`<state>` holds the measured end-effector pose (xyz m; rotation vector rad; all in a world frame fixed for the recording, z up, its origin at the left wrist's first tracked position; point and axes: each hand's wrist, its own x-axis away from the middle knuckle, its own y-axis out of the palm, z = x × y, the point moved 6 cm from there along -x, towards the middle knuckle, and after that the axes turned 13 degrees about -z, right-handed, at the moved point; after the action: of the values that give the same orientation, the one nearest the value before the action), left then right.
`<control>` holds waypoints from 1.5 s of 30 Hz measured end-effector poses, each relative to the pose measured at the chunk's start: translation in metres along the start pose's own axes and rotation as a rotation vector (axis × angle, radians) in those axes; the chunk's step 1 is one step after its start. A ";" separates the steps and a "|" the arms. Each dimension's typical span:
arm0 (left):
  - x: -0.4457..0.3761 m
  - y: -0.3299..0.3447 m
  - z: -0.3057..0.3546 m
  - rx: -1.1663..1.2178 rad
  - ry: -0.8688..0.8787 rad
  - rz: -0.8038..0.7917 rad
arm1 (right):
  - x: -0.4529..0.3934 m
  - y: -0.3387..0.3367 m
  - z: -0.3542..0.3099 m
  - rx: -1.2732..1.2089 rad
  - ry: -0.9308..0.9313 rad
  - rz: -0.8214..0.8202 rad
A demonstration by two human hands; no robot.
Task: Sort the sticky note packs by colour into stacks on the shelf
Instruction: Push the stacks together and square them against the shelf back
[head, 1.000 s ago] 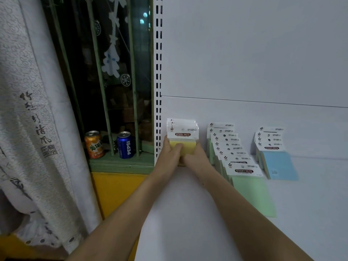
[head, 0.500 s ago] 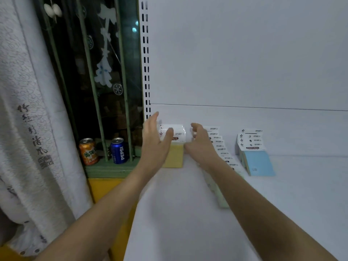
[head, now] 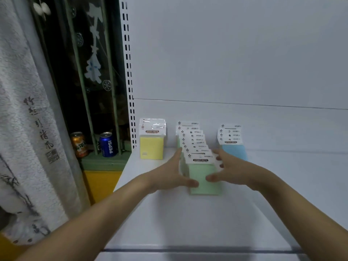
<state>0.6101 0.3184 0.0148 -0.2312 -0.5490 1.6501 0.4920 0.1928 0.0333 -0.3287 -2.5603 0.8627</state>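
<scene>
Green packs (head: 204, 178) fanned, two hands flanking

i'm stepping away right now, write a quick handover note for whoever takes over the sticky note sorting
Left hand: open, fingers straight along the left side of the green row.
Right hand: open, fingers spread at the row's right side.
Yellow stack: upright at the back wall, squared, nothing touching it.
Green row: packs fanned forward in a loose, slanted line.
Blue stack: right of the green, a few packs, slightly fanned.
Done: colours separated; yellow tidy.
Left: push the green packs together, then probably the blue.
</scene>
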 end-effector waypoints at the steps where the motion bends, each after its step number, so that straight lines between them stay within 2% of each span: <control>1: -0.005 0.004 -0.002 0.019 0.005 0.001 | 0.000 0.003 0.008 0.007 0.015 -0.030; 4: -0.015 0.014 -0.002 0.049 0.054 -0.021 | -0.006 0.009 0.022 0.041 0.017 -0.043; 16: -0.031 0.008 -0.017 0.081 -0.051 0.096 | -0.032 0.005 0.017 0.090 -0.020 0.042; 21: -0.041 0.008 -0.019 0.071 -0.054 0.125 | -0.037 0.004 0.011 0.009 -0.094 0.045; 27: -0.054 0.005 -0.014 0.050 -0.034 0.169 | -0.063 -0.002 0.021 -0.115 -0.033 0.100; 31: -0.063 0.003 -0.013 0.103 -0.024 0.224 | -0.080 -0.006 0.028 -0.257 -0.019 0.102; 36: -0.079 -0.005 -0.013 0.206 0.050 0.321 | -0.103 -0.012 0.024 -0.291 -0.127 0.084; 41: -0.087 -0.018 -0.006 0.486 0.120 0.520 | -0.107 -0.016 0.012 -0.319 -0.236 0.044; 45: -0.097 -0.024 -0.013 0.522 0.182 0.503 | -0.108 -0.018 0.008 -0.345 -0.256 0.027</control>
<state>0.6527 0.2284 -0.0006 -0.1347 0.1041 2.1686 0.5828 0.1370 0.0054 -0.3748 -2.9524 0.4931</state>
